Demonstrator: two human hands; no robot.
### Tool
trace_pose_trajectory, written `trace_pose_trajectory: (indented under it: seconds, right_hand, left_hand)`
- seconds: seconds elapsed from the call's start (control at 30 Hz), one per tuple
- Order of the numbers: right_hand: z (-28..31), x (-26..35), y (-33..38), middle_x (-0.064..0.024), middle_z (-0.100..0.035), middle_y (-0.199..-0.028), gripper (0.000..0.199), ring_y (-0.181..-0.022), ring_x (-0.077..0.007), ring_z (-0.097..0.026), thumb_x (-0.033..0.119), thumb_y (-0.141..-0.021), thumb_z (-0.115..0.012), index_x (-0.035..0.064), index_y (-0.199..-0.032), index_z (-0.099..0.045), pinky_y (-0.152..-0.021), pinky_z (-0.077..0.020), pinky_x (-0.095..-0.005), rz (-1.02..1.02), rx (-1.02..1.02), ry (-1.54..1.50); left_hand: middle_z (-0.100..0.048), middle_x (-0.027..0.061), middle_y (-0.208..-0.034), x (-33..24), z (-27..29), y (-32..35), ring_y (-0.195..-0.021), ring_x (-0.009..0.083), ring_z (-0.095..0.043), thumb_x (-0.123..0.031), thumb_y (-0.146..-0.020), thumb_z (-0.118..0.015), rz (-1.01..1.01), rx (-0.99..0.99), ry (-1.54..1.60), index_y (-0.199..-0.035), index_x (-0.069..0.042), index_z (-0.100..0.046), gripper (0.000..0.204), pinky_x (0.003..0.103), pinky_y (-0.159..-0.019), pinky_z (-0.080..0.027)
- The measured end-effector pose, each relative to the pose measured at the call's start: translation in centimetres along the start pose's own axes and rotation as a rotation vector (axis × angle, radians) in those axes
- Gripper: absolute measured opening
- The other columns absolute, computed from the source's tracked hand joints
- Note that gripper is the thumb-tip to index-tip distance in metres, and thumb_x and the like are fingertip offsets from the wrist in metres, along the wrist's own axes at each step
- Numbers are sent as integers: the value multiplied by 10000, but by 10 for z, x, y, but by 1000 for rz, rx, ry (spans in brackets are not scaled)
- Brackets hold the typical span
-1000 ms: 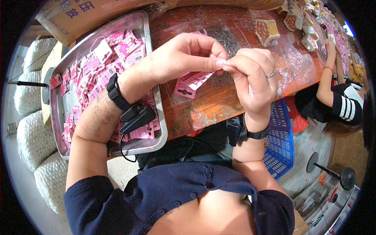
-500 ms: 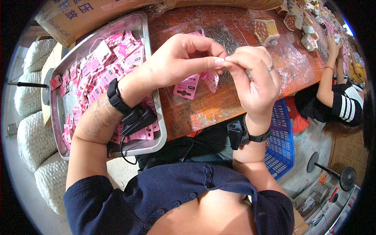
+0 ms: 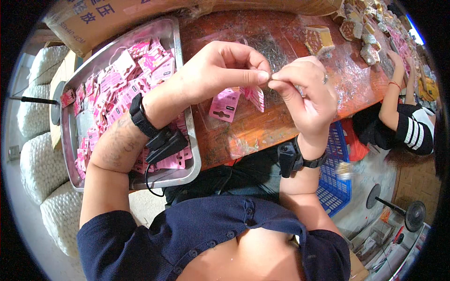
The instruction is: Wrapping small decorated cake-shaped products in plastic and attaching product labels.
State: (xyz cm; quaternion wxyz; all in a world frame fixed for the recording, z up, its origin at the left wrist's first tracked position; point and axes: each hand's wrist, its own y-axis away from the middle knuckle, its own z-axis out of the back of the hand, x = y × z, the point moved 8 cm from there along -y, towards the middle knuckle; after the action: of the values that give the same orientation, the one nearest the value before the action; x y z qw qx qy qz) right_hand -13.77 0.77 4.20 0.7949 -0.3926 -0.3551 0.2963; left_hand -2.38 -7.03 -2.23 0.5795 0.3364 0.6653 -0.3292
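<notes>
My left hand [image 3: 229,70] reaches in over the wooden table, thumb and forefinger pinched together. My right hand [image 3: 307,91], with a ring on one finger, pinches in the same way, and the two sets of fingertips almost meet. Whatever sits between them is too small to make out. Under my hands lie a pink card [image 3: 225,105] with a hanging slot and a striped pink card [image 3: 255,97] beside it, partly hidden by my fingers. Behind the fingertips is a loose heap of thin dark wire-like pieces [image 3: 272,49].
A metal tray [image 3: 194,159] full of pink cards stands left. Behind it is a cardboard box [image 3: 140,14]. Brown-and-white bundles [image 3: 319,40] lie at the back right. A blue basket [image 3: 337,187] stands below the table edge. Another person [image 3: 412,124] works at far right.
My hands stay close together, the fingertips shifting slightly. A blurred pale bundle has appeared beside the blue basket. The other person's hand has come down from a shiny bundle.
</notes>
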Motion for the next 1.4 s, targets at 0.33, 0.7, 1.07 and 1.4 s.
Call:
trace_pose_trajectory:
  seconds: [0.33, 0.7, 1.07, 1.4]
  right_hand:
    - [56, -124, 34, -196, -552, -1279, 173, -1143, -320, -554, 225, -857, -705, 108, -978, -743, -961, -438, -368, -484, 27, 447]
    - [58, -121, 44, -208, -579, -1245, 215, -1111, -293, -586, 155, -873, -678, 73, -1063, -736, -983, -425, -355, -692, 57, 276]
    - [6, -57, 31, -30, -660, -1042, 194, -969, -102, -589, 57, -879, -688, 22, -1068, -659, -866, -455, -240, -752, -305, -869]
    - [-14, -44, 26, -34, -603, -1081, 277, -1018, -131, -556, 23, -861, -699, 41, -1113, -586, -926, -421, -281, -601, -286, -911]
  left_hand:
    - [-642, -7, -917, 2, 1, -1, -871, 66, -590, -131, -903, -683, 51, -3, 50, -978, -24, -658, 133, 230, -802, -472]
    - [-622, -18, -899, 3, 5, 0, -849, 62, -583, -131, -910, -676, 37, -33, -34, -980, -25, -647, 130, 220, -769, -485]
    - [-616, -3, -940, -5, -1, 3, -887, 65, -565, -120, -916, -666, -42, -19, -62, -983, -4, -630, 139, 229, -791, -469]
    - [-609, -3, -945, -15, -5, 5, -908, 67, -560, -114, -916, -662, -116, -7, -106, -988, -6, -624, 135, 228, -816, -464]
